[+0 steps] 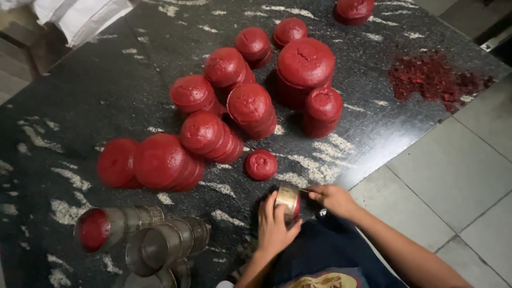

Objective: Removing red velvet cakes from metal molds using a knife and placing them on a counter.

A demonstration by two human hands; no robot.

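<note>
Black speckled stone tabletop [80, 106] over grey floor tiles [458, 170]. Roughly a dozen red cakes [250, 104] clustered mid-surface, several stacked or leaning, exact count unclear. One heap of red crumbs [432, 77] at far right. Nested empty metal moulds [160, 242] near left, number unclear. Left hand [274, 226] clasped around one round metal mould [288, 198] at near edge; right hand [333, 198] pinching a thin tool against its rim.

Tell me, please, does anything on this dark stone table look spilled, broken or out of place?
Yes. A patch of red crumbs lies loose near the table's right edge, like a broken cake. Several red cakes lie tipped on their sides instead of standing. The left hand holds a metal mould; the right hand works at its rim.
</note>
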